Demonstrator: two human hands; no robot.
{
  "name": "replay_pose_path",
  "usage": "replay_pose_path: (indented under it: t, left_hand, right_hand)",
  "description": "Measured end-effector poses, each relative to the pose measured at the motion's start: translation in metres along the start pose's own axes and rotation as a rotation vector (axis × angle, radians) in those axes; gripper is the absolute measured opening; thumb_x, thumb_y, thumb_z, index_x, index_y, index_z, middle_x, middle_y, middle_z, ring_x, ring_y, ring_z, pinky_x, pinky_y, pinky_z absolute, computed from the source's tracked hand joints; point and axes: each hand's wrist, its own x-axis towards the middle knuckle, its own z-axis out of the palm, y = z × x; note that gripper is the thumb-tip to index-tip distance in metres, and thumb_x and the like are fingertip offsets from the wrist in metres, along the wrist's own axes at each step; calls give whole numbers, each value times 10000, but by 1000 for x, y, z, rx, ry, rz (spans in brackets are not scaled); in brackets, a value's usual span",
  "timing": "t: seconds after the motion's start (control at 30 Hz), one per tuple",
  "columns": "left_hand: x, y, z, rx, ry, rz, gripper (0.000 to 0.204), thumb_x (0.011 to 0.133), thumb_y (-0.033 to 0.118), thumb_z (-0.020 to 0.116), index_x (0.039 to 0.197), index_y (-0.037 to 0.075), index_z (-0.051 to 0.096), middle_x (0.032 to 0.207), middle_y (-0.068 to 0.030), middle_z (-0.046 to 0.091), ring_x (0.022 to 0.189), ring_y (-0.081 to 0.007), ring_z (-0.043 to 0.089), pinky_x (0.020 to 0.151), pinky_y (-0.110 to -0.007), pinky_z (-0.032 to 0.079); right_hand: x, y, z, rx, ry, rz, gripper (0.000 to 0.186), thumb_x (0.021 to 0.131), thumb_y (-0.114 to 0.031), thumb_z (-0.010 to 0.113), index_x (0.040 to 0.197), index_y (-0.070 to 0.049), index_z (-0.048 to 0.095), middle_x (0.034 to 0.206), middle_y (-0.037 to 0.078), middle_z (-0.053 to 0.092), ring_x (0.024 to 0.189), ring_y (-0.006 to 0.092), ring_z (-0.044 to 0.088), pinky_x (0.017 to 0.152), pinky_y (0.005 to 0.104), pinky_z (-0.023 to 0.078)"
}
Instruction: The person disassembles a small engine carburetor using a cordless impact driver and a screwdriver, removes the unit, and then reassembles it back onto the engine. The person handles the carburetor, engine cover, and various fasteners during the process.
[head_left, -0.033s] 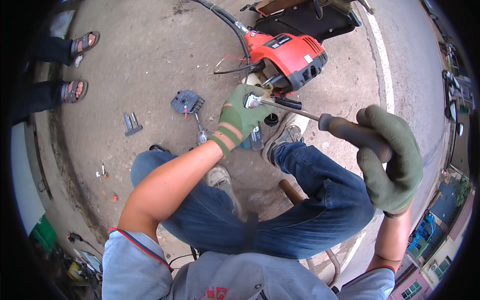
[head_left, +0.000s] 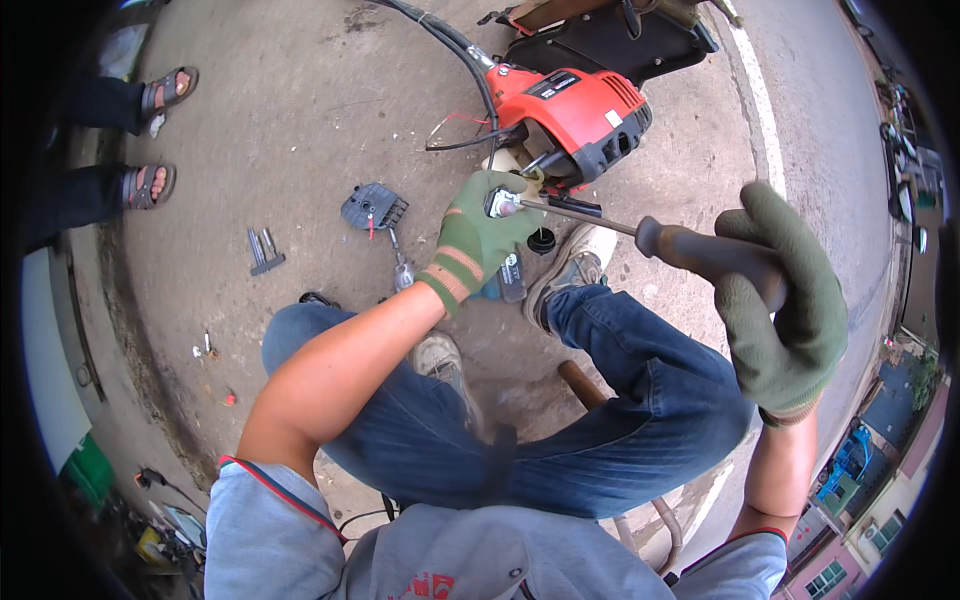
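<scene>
My left hand (head_left: 485,232), in a green knitted glove, is closed round a small silver carburetor (head_left: 503,203) with a pinkish bulb. It is held just below the open end of a red and black engine (head_left: 575,115). A long screwdriver (head_left: 690,250) reaches from the right, its tip end at the carburetor; the exact contact is too small to see. My right hand (head_left: 790,310), gloved alike, has the dark screwdriver handle between thumb and fingers, with the fingers fairly straight. Under my left hand, a black and blue object (head_left: 511,278) is partly hidden.
A black slotted cover (head_left: 374,207) lies on the concrete, with a metal tool (head_left: 402,272) beside it. Farther left is a hex-key set (head_left: 265,251). A round black cap (head_left: 541,240) sits near my shoe (head_left: 580,262). Another person's sandalled feet (head_left: 150,185) stand at the left.
My right hand's fingers have straightened and moved upward around the screwdriver handle, which has shifted slightly. My left hand and the carburetor stay in place.
</scene>
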Motion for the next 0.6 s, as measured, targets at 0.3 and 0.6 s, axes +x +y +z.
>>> replay_pose_path:
  t: [0.3, 0.6]
  left_hand:
    - [-1, 17, -4, -203, -77, -174, 445, 868, 105, 841, 1227, 63, 581, 948, -38, 666, 702, -87, 610, 581, -252, 509]
    - [7, 14, -7, -577, -279, -286, 466, 1062, 519, 579, 1263, 100, 617, 976, -19, 708, 777, -98, 653, 594, -233, 479]
  right_hand:
    - [77, -17, 36, 543, 405, 107, 612, 934, -82, 727, 1510, -4, 535, 1264, 180, 702, 1123, 222, 698, 980, 363, 552]
    - [95, -16, 49, -44, 719, -18, 587, 800, 16, 809, 1353, 82, 623, 1039, 102, 718, 954, 141, 683, 810, 289, 553]
